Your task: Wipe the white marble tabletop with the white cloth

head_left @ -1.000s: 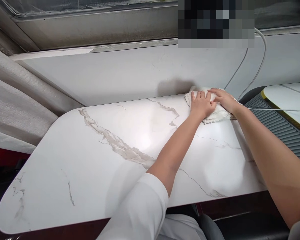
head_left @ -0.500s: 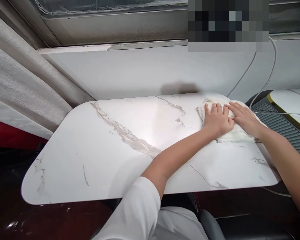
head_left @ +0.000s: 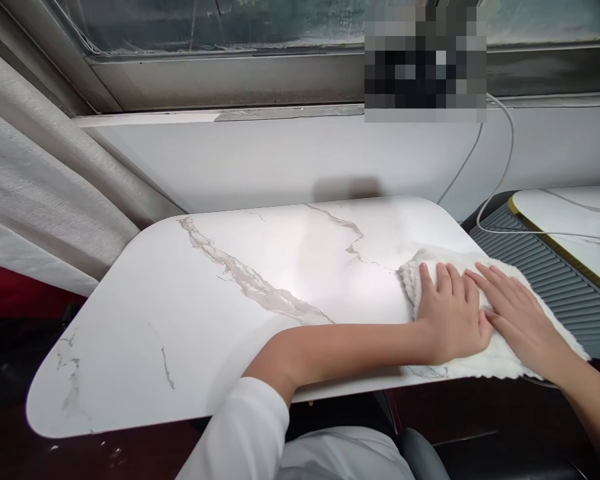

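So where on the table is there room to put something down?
The marble-patterned tabletop has bare room at its left end, beside the curtain, and along its back, between the wall and the left forearm. The right end is crowded: the left hand and right hand lie on the white cloth.

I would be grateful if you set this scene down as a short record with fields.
Left hand: left hand flat on the cloth, fingers spread
Right hand: right hand flat on the same cloth, beside the left
Cloth: white cloth, spread over the tabletop's right end
Surface: white tabletop with grey-brown veining
Left side: pale curtain
Beyond: window above a pale wall
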A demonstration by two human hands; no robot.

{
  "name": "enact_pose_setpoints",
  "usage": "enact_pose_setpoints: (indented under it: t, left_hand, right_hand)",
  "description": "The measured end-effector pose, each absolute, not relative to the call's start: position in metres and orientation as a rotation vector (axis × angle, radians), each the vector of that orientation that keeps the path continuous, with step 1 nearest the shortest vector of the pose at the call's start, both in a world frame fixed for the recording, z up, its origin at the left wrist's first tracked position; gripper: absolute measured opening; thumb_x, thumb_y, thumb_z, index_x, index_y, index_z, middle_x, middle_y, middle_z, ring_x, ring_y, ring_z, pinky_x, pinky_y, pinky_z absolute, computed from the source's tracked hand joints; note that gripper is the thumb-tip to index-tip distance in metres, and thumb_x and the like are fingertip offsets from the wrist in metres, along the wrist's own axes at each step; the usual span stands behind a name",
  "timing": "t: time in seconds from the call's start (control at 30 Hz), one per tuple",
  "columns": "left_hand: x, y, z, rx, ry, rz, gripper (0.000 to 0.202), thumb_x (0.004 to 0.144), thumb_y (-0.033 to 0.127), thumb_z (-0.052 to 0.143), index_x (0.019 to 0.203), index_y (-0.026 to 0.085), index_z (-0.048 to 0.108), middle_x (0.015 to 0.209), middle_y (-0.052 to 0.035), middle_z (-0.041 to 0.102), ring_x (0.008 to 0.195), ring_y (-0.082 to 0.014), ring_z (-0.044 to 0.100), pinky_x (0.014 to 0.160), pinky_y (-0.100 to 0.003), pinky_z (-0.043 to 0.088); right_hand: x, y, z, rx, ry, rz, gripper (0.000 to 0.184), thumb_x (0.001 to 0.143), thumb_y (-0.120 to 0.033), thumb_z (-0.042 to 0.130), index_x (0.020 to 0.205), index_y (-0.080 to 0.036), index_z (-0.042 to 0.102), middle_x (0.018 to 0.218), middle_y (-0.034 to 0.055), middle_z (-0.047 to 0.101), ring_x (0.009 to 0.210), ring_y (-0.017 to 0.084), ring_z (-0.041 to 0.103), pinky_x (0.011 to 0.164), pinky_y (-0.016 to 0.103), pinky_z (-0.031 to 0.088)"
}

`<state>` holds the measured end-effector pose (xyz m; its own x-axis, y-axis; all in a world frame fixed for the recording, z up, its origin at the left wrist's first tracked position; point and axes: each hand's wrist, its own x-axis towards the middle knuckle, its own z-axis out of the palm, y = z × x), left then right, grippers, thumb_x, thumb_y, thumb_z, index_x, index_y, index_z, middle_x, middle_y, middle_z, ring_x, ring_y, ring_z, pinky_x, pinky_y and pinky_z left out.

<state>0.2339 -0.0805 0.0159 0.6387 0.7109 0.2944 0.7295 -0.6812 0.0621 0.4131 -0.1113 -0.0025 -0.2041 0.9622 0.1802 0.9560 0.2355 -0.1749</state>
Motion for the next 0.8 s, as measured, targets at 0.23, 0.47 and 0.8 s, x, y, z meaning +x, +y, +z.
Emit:
enact_pose_setpoints:
  t: [0.23, 0.47, 0.8]
  left_hand:
    - [0.197, -0.094, 0.013, -2.828, -1.143, -0.507, 0.059, 0.099, 0.035, 0.025, 0.145, 0.000, 0.037, 0.150, -0.0230, 0.041, 0.141, -0.0360, 0.034, 0.114, -0.058, 0.027]
    - [0.160, -0.080, 0.022, -3.098, -1.266, -0.424, 0.059, 0.099, 0.035, 0.025, 0.149, 0.004, 0.029, 0.159, -0.0159, 0.027, 0.149, -0.0274, 0.018, 0.121, -0.051, 0.015]
    - [0.163, -0.006, 0.021, -2.970, -1.712, -0.574, 0.057, 0.096, 0.026, 0.022, 0.149, 0.008, 0.031, 0.158, -0.0081, 0.032, 0.148, -0.0185, 0.021, 0.124, -0.044, 0.008]
  right_hand:
    - [0.370, -0.130, 0.001, -1.761, -2.252, -0.053, 0.065, 0.095, -0.037, 0.025, 0.153, -0.048, 0.000, 0.164, -0.0089, 0.012, 0.148, 0.029, 0.021, 0.119, 0.059, 0.021]
    - [0.331, -0.120, 0.002, -1.782, -2.247, -0.127, 0.058, 0.099, -0.040, 0.020, 0.156, -0.028, 0.019, 0.159, 0.0082, 0.031, 0.147, 0.030, 0.024, 0.116, 0.059, 0.025]
    - [0.315, -0.031, 0.000, -1.799, -2.263, -0.191, 0.056, 0.100, -0.038, 0.017, 0.149, -0.019, 0.036, 0.154, 0.0112, 0.039, 0.145, 0.028, 0.030, 0.115, 0.054, 0.028]
